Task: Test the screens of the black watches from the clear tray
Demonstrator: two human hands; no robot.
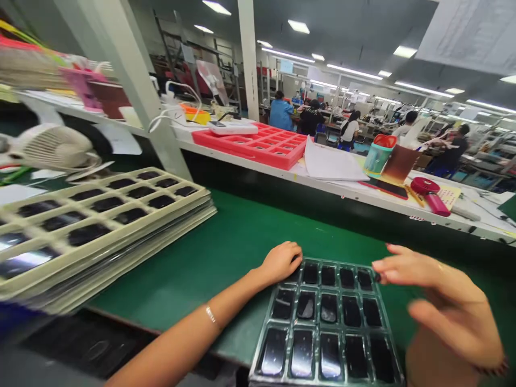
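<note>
A clear plastic tray (296, 314) with several compartments, most showing a dark glossy rectangular panel (302, 352), lies at the front of the green bench. My left hand (282, 262) is curled over the tray's far left corner; its fingertips are partly hidden there. On the other side, my right hand (443, 295) hovers by the far right corner, thumb and fingers apart and slightly blurred. Its fingertips are close to the tray's edge, and I cannot tell whether they touch it. To the left stands a stack of cream trays (116, 212), the top one filled with similar dark panels.
A white shelf (258, 158) runs behind the bench, carrying a red compartment tray (262, 148), white papers (334, 161), a teal cup (378, 157) and a pink handheld fan (431, 194). A beige fan (52, 148) sits far left. Several people work in the background.
</note>
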